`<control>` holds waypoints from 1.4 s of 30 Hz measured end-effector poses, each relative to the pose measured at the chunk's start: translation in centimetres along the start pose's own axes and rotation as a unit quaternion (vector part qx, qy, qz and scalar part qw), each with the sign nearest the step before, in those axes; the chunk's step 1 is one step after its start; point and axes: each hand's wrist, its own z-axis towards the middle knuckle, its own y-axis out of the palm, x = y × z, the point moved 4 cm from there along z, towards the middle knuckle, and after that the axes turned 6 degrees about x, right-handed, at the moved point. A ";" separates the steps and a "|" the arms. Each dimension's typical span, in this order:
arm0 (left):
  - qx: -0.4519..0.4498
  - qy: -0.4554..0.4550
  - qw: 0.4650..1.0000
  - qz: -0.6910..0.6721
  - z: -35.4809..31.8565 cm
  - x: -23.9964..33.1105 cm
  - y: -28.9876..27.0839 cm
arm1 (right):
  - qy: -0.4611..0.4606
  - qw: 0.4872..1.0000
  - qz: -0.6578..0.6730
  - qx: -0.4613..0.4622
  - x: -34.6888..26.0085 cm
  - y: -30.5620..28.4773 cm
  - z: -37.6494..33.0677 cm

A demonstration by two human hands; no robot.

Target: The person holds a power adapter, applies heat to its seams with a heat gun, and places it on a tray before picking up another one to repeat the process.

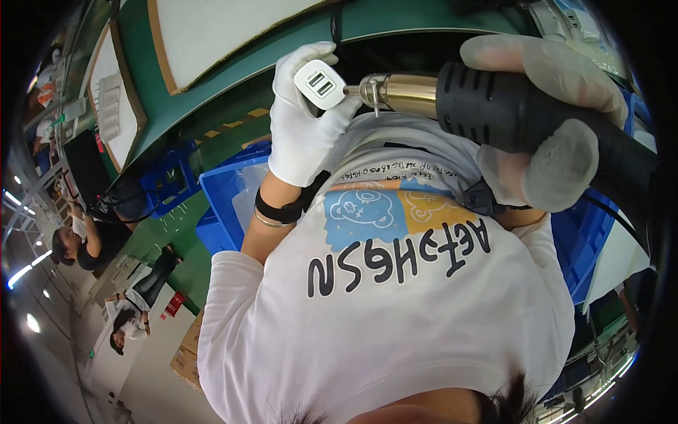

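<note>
My left hand [300,134], in a white glove, is closed round a small white USB car charger [313,90]. Two dark USB ports on the charger's square face point toward me. Coming in from the right is a hot-air gun [480,106] with a black slotted body and a brass-coloured metal nozzle. Its narrow tip ends right at the charger's right edge; whether they touch, I cannot tell. My right hand [565,92], in a pale glove, wraps round the gun's black body, with the thumb side below and fingers above.
Beyond my hands runs a green worktable [395,18] with a large white board [219,28] edged in brown. Blue plastic bins [219,205] stand at both sides of me. A black cable [335,28] crosses the table edge. Other people [134,311] are farther off at left.
</note>
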 end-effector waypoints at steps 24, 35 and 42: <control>0.025 0.003 1.000 0.018 -0.2 -0.3 0.2 | 0.051 0.995 -0.005 -0.090 -0.9 0.5 -0.4; 0.017 -0.080 0.996 -0.031 -0.3 -1.0 -0.3 | 0.029 0.997 0.002 -0.069 -0.4 2.1 1.5; -0.004 -0.076 0.997 -0.015 -0.2 -0.9 -0.4 | 0.214 0.976 0.014 -0.019 -1.7 1.1 1.5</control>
